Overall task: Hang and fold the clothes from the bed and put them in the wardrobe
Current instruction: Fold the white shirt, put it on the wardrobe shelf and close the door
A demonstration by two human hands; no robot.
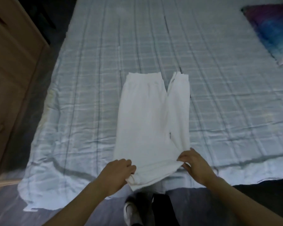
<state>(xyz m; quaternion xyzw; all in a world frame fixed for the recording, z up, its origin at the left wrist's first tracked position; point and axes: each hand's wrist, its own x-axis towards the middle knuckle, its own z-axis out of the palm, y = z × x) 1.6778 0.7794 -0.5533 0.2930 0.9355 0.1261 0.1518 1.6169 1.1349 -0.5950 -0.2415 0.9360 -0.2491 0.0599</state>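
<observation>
A pair of white trousers [151, 121] lies flat on the checked bedspread [219, 103], legs pointing away, near end at the bed's edge. The left hand [119, 172] pinches the near left corner and the right hand [194, 165] pinches the near right corner, fingers closed on the cloth. Folding looks barely begun: the garment is spread full length, no fold made yet. No other clothes show on the bed, only a colourful pillow [271, 31] far right. A wooden door panel [10, 79], possibly the wardrobe, stands at left.
</observation>
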